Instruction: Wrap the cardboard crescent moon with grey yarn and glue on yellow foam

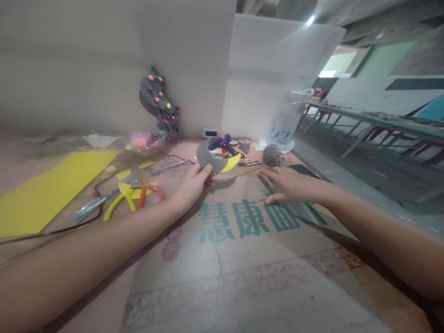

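over printed cardboard, fingers (207, 170) holding yarn-wrapped yellow crescent (212, 158)

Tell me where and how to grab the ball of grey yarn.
Cup the yarn ball by its rounded sides, probably best with the right hand from above and the near side: it is round, without a handle, and sits just beyond those fingertips.

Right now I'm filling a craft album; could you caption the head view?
Left hand holding a yellow crescent partly wrapped in gray yarn, right hand near a yarn ball.
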Demonstrator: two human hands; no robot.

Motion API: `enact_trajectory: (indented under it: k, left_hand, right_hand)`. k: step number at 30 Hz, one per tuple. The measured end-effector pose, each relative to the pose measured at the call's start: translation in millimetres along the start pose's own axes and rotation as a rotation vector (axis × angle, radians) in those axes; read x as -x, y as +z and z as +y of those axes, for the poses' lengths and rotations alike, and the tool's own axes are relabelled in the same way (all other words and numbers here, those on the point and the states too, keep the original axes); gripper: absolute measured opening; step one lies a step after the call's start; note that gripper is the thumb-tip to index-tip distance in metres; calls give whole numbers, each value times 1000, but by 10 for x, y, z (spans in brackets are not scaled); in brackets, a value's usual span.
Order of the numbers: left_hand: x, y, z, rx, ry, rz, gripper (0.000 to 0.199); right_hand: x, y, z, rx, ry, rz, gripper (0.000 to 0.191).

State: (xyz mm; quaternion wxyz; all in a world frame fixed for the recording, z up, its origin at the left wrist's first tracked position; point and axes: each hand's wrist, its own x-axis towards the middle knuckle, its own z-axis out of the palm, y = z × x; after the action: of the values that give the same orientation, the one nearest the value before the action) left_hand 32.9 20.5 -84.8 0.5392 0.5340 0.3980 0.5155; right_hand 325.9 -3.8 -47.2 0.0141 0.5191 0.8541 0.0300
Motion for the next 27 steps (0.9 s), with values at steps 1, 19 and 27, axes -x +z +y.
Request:
enact_trajectory:
  k: [1, 19, 27]
  left_hand:
    - [2, 4, 6, 0, -6, 3, 18]
    - [11, -8, 15, -11, 15, -2, 23]
    - [-4, -39, 246, -74, -3, -80, 20]
  right_hand:
    - [3, -5, 48, 4, 1, -17, 94]
    - [-255, 68, 407, -209, 231, -114, 27]
    - [-766, 136, 444, -130, 267, 59, 21]
